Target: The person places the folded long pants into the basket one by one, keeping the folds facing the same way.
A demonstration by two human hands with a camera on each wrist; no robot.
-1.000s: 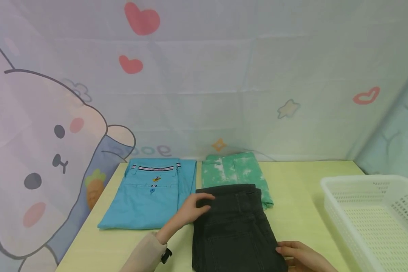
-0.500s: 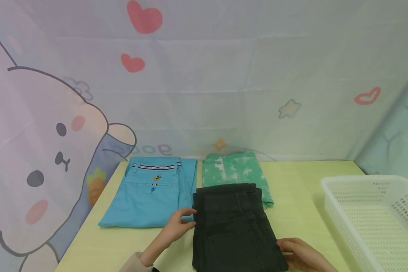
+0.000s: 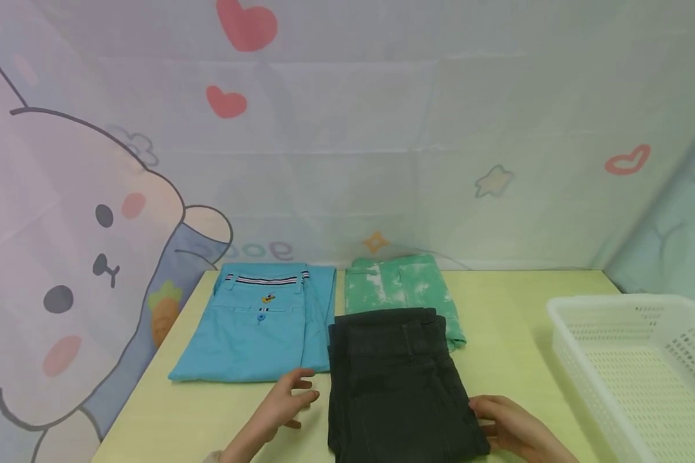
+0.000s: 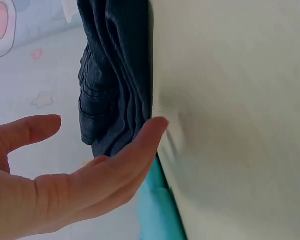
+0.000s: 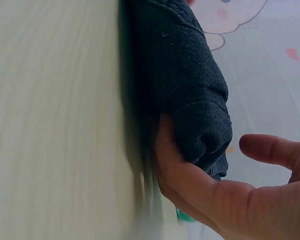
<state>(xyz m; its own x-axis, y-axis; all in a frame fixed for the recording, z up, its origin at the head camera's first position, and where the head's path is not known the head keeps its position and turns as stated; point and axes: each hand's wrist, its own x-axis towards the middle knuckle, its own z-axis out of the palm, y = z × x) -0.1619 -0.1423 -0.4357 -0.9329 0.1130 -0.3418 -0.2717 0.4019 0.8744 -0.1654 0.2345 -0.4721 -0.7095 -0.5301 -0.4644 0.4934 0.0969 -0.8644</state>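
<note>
The folded black jeans (image 3: 399, 386) lie on the yellow table (image 3: 509, 347) in front of the green shorts (image 3: 402, 289). The left hand (image 3: 284, 405) hovers beside them, fingers relaxed; the right hand (image 3: 506, 431) seemingly slides fingers underneath.

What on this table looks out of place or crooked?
Only the folded black jeans: their top edge overlaps the folded green tie-dye garment instead of lying separately like the folded blue trousers.
</note>
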